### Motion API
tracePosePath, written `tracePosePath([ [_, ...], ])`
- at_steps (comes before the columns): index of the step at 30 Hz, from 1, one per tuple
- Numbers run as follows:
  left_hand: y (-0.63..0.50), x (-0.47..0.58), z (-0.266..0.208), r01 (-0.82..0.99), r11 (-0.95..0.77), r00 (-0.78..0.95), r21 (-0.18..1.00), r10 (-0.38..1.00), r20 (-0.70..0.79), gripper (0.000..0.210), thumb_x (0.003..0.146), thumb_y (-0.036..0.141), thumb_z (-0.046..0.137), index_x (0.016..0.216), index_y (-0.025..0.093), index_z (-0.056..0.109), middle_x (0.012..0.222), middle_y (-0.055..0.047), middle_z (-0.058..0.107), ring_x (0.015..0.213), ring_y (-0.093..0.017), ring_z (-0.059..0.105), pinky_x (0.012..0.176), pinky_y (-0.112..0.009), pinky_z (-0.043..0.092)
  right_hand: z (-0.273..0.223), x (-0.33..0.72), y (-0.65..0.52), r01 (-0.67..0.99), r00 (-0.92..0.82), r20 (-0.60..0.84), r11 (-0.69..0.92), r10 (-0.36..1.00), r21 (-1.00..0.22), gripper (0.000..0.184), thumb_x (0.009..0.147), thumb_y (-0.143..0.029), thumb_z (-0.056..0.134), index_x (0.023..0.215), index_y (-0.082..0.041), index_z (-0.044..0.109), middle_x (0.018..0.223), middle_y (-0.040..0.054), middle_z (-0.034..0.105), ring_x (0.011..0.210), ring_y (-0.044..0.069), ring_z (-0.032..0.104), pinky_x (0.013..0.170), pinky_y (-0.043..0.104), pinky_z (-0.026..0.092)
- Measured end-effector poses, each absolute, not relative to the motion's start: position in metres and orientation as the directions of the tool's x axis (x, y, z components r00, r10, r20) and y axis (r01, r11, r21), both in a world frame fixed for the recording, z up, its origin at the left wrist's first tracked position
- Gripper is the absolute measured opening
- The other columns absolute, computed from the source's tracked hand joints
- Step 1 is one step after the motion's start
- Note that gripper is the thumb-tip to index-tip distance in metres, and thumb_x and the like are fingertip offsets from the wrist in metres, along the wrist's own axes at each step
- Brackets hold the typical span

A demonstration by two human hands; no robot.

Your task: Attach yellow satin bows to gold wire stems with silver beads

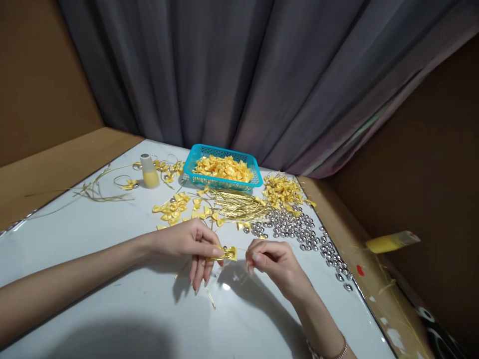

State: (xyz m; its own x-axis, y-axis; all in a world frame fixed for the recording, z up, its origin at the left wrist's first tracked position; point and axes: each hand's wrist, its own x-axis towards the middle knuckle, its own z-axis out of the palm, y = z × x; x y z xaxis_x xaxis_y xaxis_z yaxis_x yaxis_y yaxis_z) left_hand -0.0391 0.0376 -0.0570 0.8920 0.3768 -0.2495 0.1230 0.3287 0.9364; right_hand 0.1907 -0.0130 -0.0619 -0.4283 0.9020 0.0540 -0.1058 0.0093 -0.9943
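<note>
Over the middle of the white table [123,279], my left hand [196,247] pinches a small yellow satin bow [230,253] between thumb and fingers. A gold wire tie lies along the bow, and gold ends [210,295] stick out below the hand. To its right, my right hand [275,262] is closed, thumb against fingertips. A faint thin strand [241,250] runs from the bow to these fingertips; its end is hidden. Just beyond both hands lie loose yellow bows [174,208], a heap of gold wire ties [239,205] and many silver ring-like pieces [292,224].
A blue basket [224,182] full of yellow bows stands at the back. Right of it lies a pile of bows [283,192]. A yellow-and-white bottle [149,172] stands back left, near loose gold cords [101,192]. Another yellow bottle [392,242] is beyond the right edge.
</note>
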Motion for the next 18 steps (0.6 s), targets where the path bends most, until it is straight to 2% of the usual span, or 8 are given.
tracePosePath([
  [3, 0.036, -0.038, -0.057, 0.131, 0.331, 0.886, 0.935, 0.384, -0.260, 0.020, 0.087, 0.024, 0.054, 0.086, 0.012, 0.069, 0.063, -0.008, 0.070, 0.040, -0.012, 0.062, 0.038, -0.018, 0.044, -0.058, 0.190, -0.018, -0.094, -0.385, 0.157, 0.130, 0.910, -0.987, 0.020, 0.083, -0.031, 0.063, 0.069, -0.021, 0.072, 0.064, 0.0030, 0.062, 0.060, 0.013, 0.055, 0.055, 0.026, 0.043],
  [6, 0.033, -0.037, -0.056, 0.133, 0.336, 0.880, 0.933, 0.394, -0.267, 0.019, 0.087, 0.024, 0.054, 0.081, 0.013, 0.068, 0.064, -0.007, 0.070, 0.040, -0.012, 0.061, 0.038, -0.017, 0.044, -0.059, 0.187, -0.019, -0.059, -0.387, 0.188, 0.179, 0.903, -0.982, 0.020, 0.084, -0.030, 0.061, 0.071, -0.020, 0.072, 0.065, 0.0039, 0.063, 0.058, 0.013, 0.052, 0.053, 0.026, 0.040],
  [8, 0.032, -0.037, -0.055, 0.130, 0.334, 0.875, 0.933, 0.404, -0.267, 0.019, 0.087, 0.025, 0.054, 0.079, 0.013, 0.067, 0.064, -0.007, 0.070, 0.040, -0.012, 0.062, 0.038, -0.017, 0.044, -0.061, 0.184, -0.020, -0.042, -0.391, 0.145, 0.139, 0.909, -0.989, 0.020, 0.084, -0.031, 0.061, 0.071, -0.019, 0.071, 0.066, 0.0039, 0.064, 0.054, 0.011, 0.047, 0.050, 0.025, 0.036],
  [13, 0.029, -0.036, -0.056, 0.125, 0.294, 0.868, 0.948, 0.430, -0.248, 0.019, 0.088, 0.027, 0.053, 0.080, 0.013, 0.065, 0.064, -0.007, 0.069, 0.042, -0.012, 0.063, 0.039, -0.017, 0.044, -0.068, 0.177, -0.021, -0.105, -0.372, -0.043, -0.088, 0.927, -0.991, 0.022, 0.085, -0.035, 0.060, 0.078, -0.016, 0.069, 0.062, 0.0009, 0.061, 0.043, 0.006, 0.033, 0.043, 0.023, 0.023],
  [18, 0.025, -0.035, -0.058, 0.092, 0.143, 0.865, 0.985, 0.478, -0.150, 0.022, 0.090, 0.028, 0.050, 0.079, 0.013, 0.062, 0.065, -0.006, 0.070, 0.046, -0.013, 0.066, 0.041, -0.016, 0.047, -0.065, 0.173, -0.025, -0.145, -0.338, -0.118, -0.175, 0.934, -0.974, 0.025, 0.084, -0.038, 0.060, 0.078, -0.015, 0.065, 0.054, -0.0026, 0.055, 0.041, 0.004, 0.028, 0.041, 0.021, 0.018],
])
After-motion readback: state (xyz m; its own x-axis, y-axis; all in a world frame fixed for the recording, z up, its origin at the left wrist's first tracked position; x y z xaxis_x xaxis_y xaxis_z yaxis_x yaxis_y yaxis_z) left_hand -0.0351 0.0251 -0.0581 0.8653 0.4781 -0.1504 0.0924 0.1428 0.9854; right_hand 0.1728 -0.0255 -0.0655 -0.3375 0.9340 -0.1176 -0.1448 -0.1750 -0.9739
